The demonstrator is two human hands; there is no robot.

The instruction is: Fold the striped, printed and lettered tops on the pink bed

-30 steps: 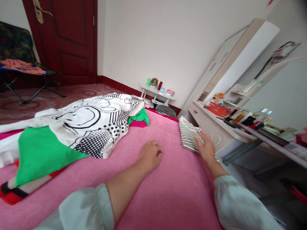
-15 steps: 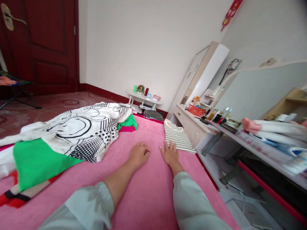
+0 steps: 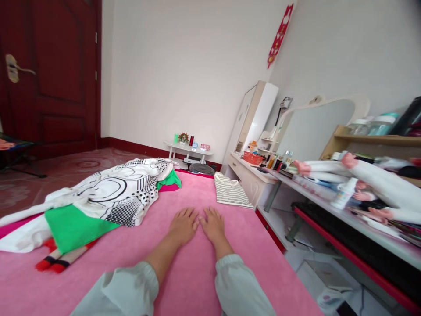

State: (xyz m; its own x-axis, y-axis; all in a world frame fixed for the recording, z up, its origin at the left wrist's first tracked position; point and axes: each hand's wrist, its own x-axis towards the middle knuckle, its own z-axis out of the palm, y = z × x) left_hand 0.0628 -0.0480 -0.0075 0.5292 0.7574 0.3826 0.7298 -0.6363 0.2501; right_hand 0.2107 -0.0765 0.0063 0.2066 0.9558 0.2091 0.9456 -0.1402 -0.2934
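Pink plush bedspread [image 3: 253, 259], left hand [image 3: 184, 225] and right hand [image 3: 213, 225] resting there, fingers spread, gripping nothing! Beyond, the striped top [image 3: 230, 189] looks light, floppy: best held by both near corners.

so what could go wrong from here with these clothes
The folded striped garment lies close to the right edge of the pink cover, so a bump might send it off. The white printed garment lies partly over the green cloth, so pulling one could drag the other. The left hand and right hand rest on the cover; shifting them might ruck it up.
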